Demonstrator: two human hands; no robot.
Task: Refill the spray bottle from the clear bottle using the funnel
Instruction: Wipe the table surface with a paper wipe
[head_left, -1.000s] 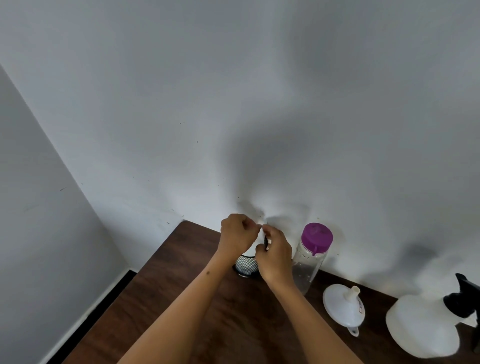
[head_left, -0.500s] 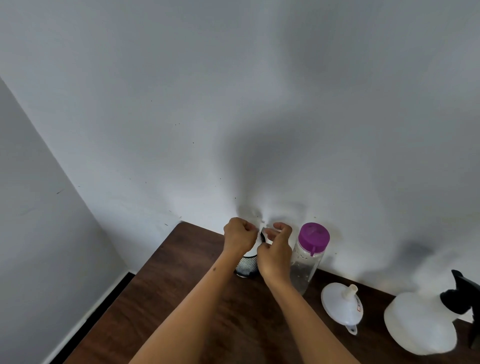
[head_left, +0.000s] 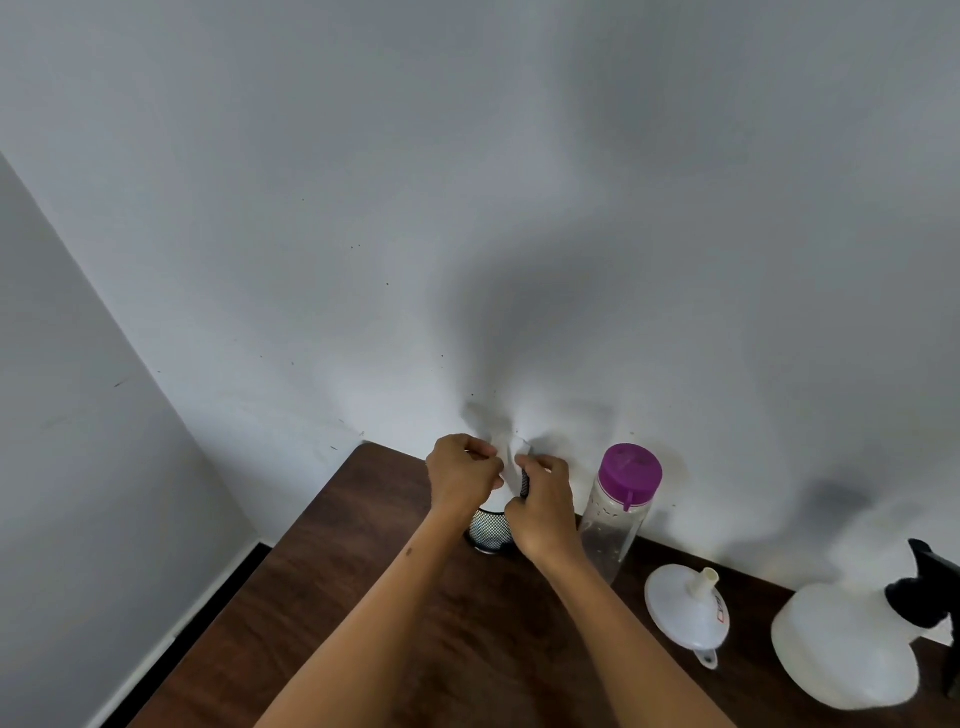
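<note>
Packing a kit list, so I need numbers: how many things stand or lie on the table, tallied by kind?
Bottles: 2, clear bottle and spray bottle
Funnels: 1, funnel
Mesh cups: 1, mesh cup
Total: 4

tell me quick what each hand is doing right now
Left hand: fingers curled, pinching the white paper above the mesh cup.
Right hand: pinching the same white paper.

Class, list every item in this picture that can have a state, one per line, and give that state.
clear bottle: upright, purple lid on
funnel: upside down on the table, spout up
spray bottle: on the table, black sprayer fitted
left hand: pinching white paper
right hand: pinching white paper
mesh cup: upright
</note>
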